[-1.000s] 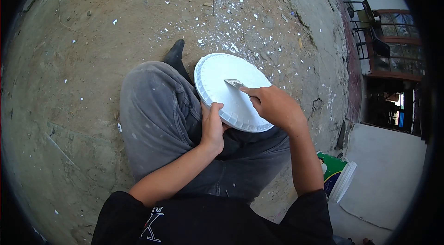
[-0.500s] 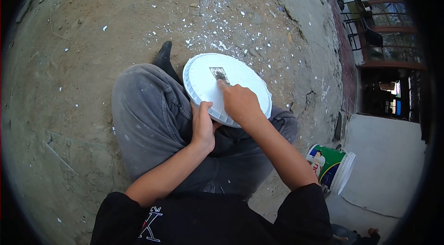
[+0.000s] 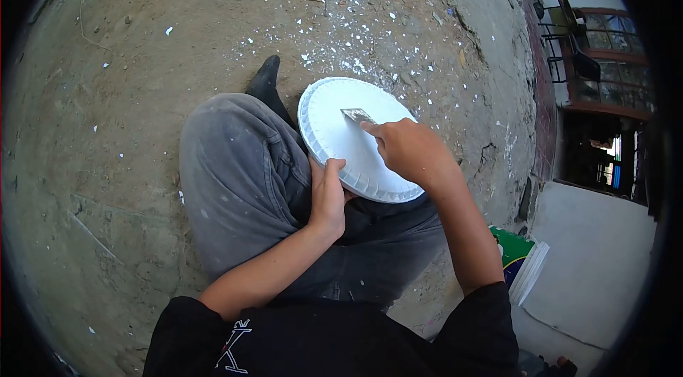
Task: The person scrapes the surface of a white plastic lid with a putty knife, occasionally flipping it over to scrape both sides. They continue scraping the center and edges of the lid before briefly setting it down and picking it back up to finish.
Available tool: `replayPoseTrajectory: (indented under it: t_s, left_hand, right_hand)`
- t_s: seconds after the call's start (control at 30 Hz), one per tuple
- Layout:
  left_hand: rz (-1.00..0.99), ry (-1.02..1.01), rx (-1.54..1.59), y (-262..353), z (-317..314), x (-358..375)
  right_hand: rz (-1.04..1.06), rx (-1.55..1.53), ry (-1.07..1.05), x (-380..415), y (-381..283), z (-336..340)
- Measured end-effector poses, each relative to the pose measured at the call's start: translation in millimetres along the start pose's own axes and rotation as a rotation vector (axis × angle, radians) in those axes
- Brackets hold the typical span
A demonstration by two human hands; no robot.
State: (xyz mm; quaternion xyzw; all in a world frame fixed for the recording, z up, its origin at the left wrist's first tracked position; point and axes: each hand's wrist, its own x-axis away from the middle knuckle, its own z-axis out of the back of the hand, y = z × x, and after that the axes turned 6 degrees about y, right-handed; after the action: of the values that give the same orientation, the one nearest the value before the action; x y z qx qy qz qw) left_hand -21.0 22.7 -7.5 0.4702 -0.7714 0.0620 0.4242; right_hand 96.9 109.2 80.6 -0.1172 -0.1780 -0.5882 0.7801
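I have the right hand (image 3: 409, 153) gripping a small scraper (image 3: 353, 116), its index finger stretched forward along the blade and the other fingers curled under, so the handle is hidden from me. The left hand (image 3: 329, 192) clasps the rim of a white round lid (image 3: 318, 121), thumb laid over the top edge and the fingers out of sight underneath.

The relation I watch is between blade and lid. The scraper's long axis runs from the right fingertips forward and leftward, and its front edge sits near the middle of the lid's upper face. It looks to be touching there, though from this angle I cannot be sure. The lid, being round, offers me no true long axis. It lies ahead of both hands, above the lap, with its ribbed rim all around. The left hand has the near-left stretch of that rim; the right hand comes over the right part of the face and is the nearer one to the middle.

Further out I see the grey trousers (image 3: 231, 185) of the folded legs, and a dark sock (image 3: 265, 82) just beyond the lid's left side. Past the far rim, white flakes (image 3: 352, 66) lie scattered over the bare ground (image 3: 135, 171). Off to the right, a green bucket (image 3: 511, 245) lies beyond the right forearm, partly hidden by it, and chairs (image 3: 585, 65) stand farther away by the building.
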Motion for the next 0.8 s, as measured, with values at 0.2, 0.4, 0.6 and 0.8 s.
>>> replayPoseTrajectory:
  t_s: [0.2,0.4,0.6,0.8]
  left_hand:
    - [-0.01,0.002,0.032,-6.5,4.3,-5.6]
    - [-0.007,0.026,-0.026,-4.3,3.2,-2.6]
    - [0.006,-0.011,0.006,-2.1,2.3,-2.0]
    - [-0.005,-0.002,0.008,-3.6,1.9,-3.2]
  right_hand:
    - [0.009,0.08,0.036,8.1,-4.8,3.6]
    - [-0.001,0.021,-0.082,11.4,-5.9,25.4]
    - [0.002,0.0,-0.034,7.6,-4.8,17.1]
    - [-0.009,-0.022,-0.017,3.3,-3.8,0.1]
